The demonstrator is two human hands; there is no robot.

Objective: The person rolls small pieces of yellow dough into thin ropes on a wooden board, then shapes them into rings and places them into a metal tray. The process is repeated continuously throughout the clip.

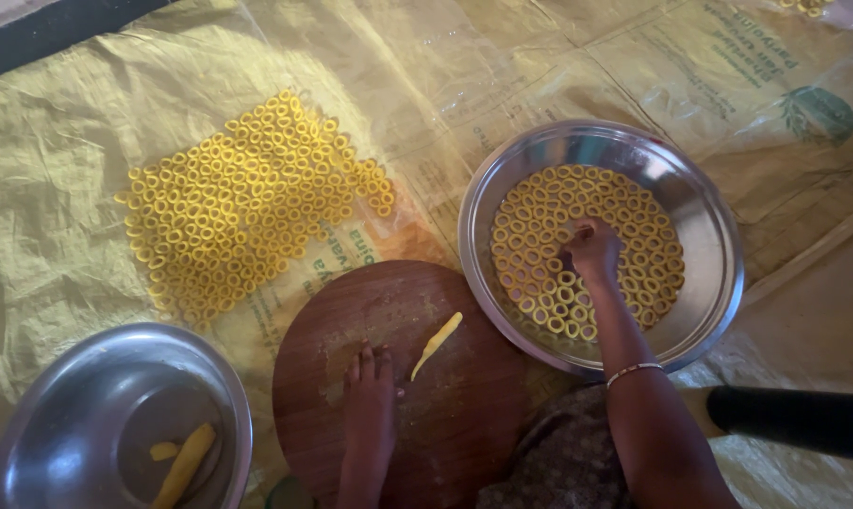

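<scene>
My left hand (370, 391) lies flat, fingers apart, on a round brown wooden board (464, 415). A thin strip of yellow dough (437, 343) rests on the board just right of that hand. My right hand (591, 248) reaches into a wide steel plate (709, 226) covered with several small yellow dough rings (634, 231); its fingers are bunched down among the rings, and I cannot tell whether they pinch one. A beaded bracelet (634, 370) circles that wrist.
Several more yellow rings (238, 207) are spread on the yellow plastic sheet (58, 188) at upper left. A steel bowl (49, 415) at lower left holds two dough pieces (183, 464). A dark object (794, 419) lies at right.
</scene>
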